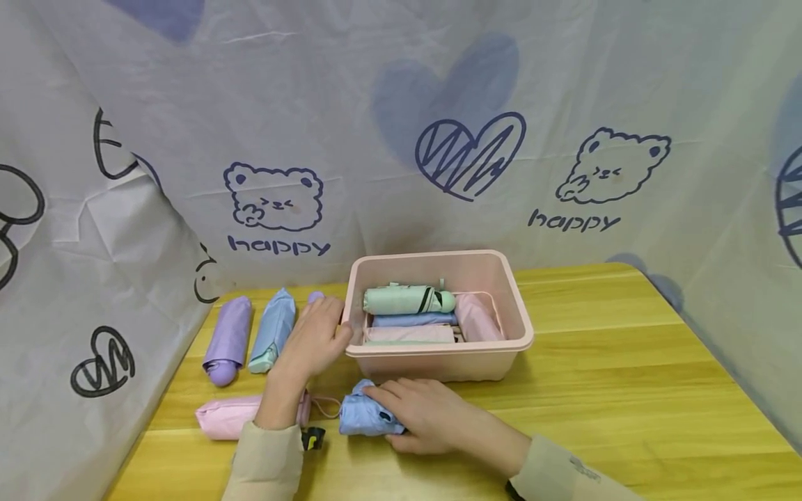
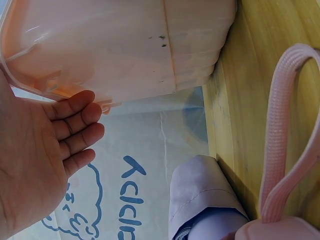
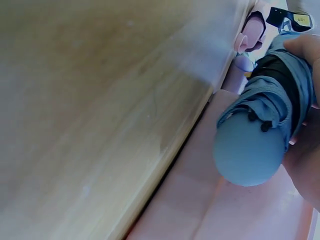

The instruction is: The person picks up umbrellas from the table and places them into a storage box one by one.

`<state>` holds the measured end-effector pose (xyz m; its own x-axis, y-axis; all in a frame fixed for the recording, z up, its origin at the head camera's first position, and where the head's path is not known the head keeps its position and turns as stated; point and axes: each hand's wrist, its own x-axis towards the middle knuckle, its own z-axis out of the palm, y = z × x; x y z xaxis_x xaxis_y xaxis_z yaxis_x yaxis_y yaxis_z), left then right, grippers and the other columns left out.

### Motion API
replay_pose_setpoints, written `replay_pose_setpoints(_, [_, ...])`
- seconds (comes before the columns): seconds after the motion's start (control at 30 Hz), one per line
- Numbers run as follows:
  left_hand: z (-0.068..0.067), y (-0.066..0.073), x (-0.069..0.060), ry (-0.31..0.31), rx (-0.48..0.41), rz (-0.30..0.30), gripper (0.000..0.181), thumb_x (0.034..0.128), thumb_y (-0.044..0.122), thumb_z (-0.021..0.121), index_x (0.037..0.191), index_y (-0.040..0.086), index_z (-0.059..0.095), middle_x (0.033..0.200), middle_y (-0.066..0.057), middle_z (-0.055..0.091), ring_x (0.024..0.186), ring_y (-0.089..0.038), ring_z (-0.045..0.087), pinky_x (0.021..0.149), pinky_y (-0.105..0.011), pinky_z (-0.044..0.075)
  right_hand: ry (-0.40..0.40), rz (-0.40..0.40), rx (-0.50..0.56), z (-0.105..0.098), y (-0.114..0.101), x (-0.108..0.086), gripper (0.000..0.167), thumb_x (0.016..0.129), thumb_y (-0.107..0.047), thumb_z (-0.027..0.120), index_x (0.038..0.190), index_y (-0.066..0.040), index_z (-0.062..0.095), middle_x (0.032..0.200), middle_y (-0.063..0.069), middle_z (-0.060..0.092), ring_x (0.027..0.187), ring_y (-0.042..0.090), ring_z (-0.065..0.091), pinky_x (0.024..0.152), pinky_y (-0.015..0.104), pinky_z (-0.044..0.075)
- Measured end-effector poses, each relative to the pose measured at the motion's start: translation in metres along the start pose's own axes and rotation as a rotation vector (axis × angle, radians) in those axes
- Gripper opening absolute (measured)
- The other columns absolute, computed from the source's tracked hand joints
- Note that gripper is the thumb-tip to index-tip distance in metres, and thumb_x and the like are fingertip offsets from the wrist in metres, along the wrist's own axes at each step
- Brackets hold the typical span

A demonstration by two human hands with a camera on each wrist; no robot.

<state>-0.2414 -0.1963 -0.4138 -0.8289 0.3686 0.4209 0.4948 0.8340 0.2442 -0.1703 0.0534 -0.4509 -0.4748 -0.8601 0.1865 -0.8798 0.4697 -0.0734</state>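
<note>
My right hand [image 1: 432, 417] grips a folded blue umbrella [image 1: 370, 414] just in front of the pink plastic bin [image 1: 432, 365]. In the right wrist view, the umbrella's rounded blue handle [image 3: 247, 152] points towards the camera. My left hand [image 1: 316, 337] is at the bin's left rim, its fingers [image 2: 80, 120] loosely bent by the outer wall; whether it presses the rim I cannot tell. Inside the bin, a mint green umbrella [image 1: 401, 300] lies on top, with a blue one [image 1: 413, 319] and pink ones [image 1: 477, 319] around it.
Left of the bin lie a purple umbrella [image 1: 228, 337] and a light blue one [image 1: 273, 330]. Another purple umbrella [image 2: 200, 192] is partly hidden behind my left hand. A pink umbrella [image 1: 225, 417] with a strap lies under my left forearm. A printed curtain [image 1: 388, 139] hangs behind the wooden table [image 1: 626, 376].
</note>
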Motion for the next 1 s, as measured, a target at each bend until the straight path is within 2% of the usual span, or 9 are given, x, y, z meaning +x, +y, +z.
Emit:
replay_pose_setpoints(0.17, [0.001,-0.001,-0.001,0.001,0.000,0.000,0.012,0.0897,0.021,0.048,0.087,0.010,0.050,0.080,-0.003,0.046,0.081,-0.025,0.041,0.082,-0.040,0.036,0.074,-0.024,0.034,-0.004,-0.001,-0.006,0.076,0.092,-0.041,0.070,0.156,-0.011,0.043,0.134,0.001,0.063,0.114,0.014,0.064,0.094,0.032,0.054])
replay_pose_setpoints(0.43, [0.003,-0.002,0.000,0.010,-0.001,0.000,0.012,0.0899,0.021,0.048,0.088,0.009,0.052,0.081,-0.003,0.048,0.082,-0.025,0.044,0.084,-0.041,0.037,0.335,-0.167,0.018,-0.006,0.002,-0.013,0.084,0.079,-0.036,0.076,0.151,-0.006,0.045,0.126,0.002,0.064,0.099,0.013,0.065,0.085,0.027,0.054])
replay_pose_setpoints(0.53, [0.004,-0.002,0.000,0.012,-0.002,0.002,0.013,0.0899,0.021,0.048,0.088,0.009,0.052,0.082,-0.003,0.049,0.083,-0.026,0.044,0.084,-0.042,0.037,0.394,-0.194,0.005,-0.008,0.003,-0.015,0.087,0.075,-0.035,0.079,0.150,-0.005,0.047,0.124,0.001,0.066,0.098,0.012,0.065,0.085,0.026,0.054])
replay_pose_setpoints(0.87, [0.003,-0.002,0.000,0.011,-0.012,-0.011,0.013,0.0890,0.021,0.048,0.088,0.009,0.053,0.082,-0.003,0.050,0.083,-0.026,0.045,0.085,-0.042,0.038,0.455,-0.205,-0.034,-0.029,0.011,-0.022,0.089,0.071,-0.036,0.078,0.148,-0.003,0.048,0.121,0.002,0.066,0.096,0.012,0.065,0.084,0.024,0.055])
replay_pose_setpoints(1.0, [0.003,-0.002,0.001,0.008,-0.011,-0.008,0.013,0.0890,0.021,0.048,0.088,0.009,0.052,0.082,-0.003,0.049,0.083,-0.026,0.045,0.085,-0.042,0.038,0.462,-0.209,-0.042,-0.040,0.015,-0.025,0.088,0.072,-0.035,0.077,0.148,-0.002,0.048,0.124,0.003,0.066,0.101,0.014,0.065,0.088,0.027,0.055])
